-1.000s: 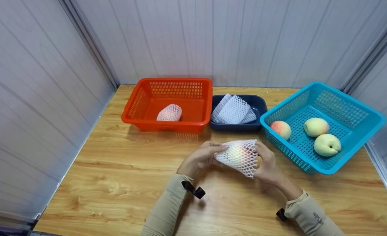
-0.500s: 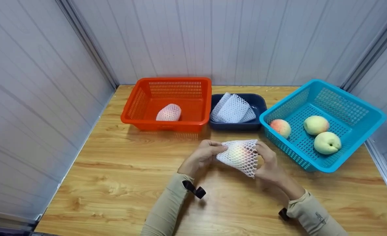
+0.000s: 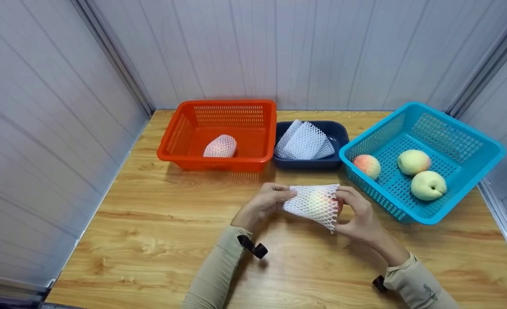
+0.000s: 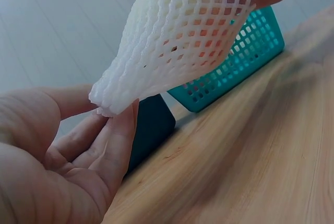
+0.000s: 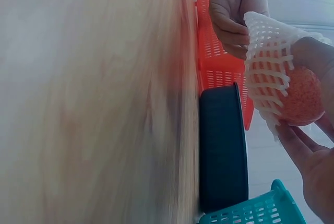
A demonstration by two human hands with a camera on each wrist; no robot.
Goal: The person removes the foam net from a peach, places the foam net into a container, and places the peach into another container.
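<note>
A peach (image 5: 303,97) sits inside a white foam net (image 3: 305,201), held above the table between both hands. My left hand (image 3: 263,205) pinches the net's narrow, gathered end between thumb and fingers, as the left wrist view shows. At the wide open end, my right hand (image 3: 360,216) holds the net's rim with thumb and fingers spread around it. The red side of the peach bulges out of this opening in the right wrist view. Whether the right fingers also press on the peach is hard to tell.
An orange basket (image 3: 219,164) at the back left holds one netted peach (image 3: 220,146). Beside it, a dark blue tray (image 3: 309,165) bears several folded foam nets (image 3: 306,141). At right stands a blue basket (image 3: 463,128) with three bare peaches (image 3: 428,186). Panel walls enclose the table.
The peach has shifted right inside the net and now pokes out of the opening. My right hand has moved slightly right; the left keeps its pinch on the narrow end.
</note>
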